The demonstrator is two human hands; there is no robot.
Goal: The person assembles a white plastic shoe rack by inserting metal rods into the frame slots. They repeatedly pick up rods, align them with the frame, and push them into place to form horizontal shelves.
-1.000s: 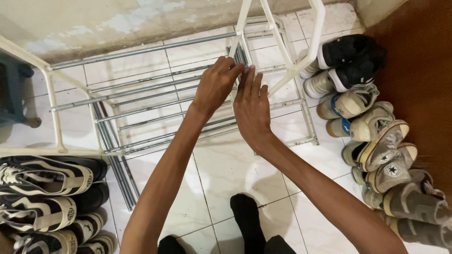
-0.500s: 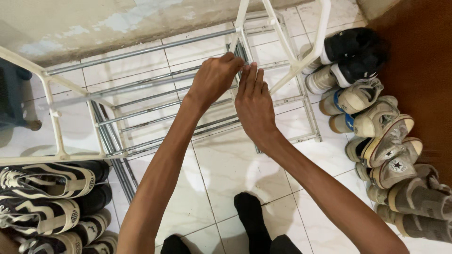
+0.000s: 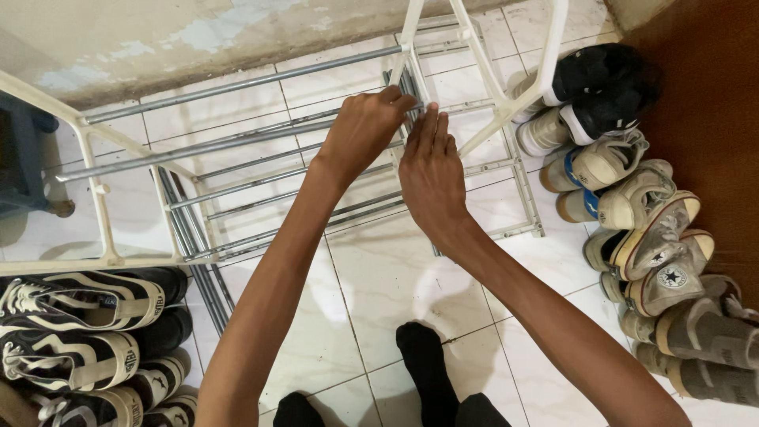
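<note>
A shoe rack of grey metal rods (image 3: 237,142) and white plastic side frames (image 3: 506,103) stands on the white tiled floor. My left hand (image 3: 365,130) is closed around the end of a rod where it meets the right side frame. My right hand (image 3: 431,170) rests beside it, fingers stretched up and touching the same joint. What the fingertips pinch is hidden by the hands.
Black-and-white striped sneakers (image 3: 75,304) line the bottom left. A row of worn grey, white and black shoes (image 3: 632,205) runs along the right beside a brown mat (image 3: 711,95). My feet in black socks (image 3: 427,364) stand below. A stained wall (image 3: 198,32) is behind the rack.
Both hands stay at the same rod joint, with only small finger shifts. The view has drifted slightly.
</note>
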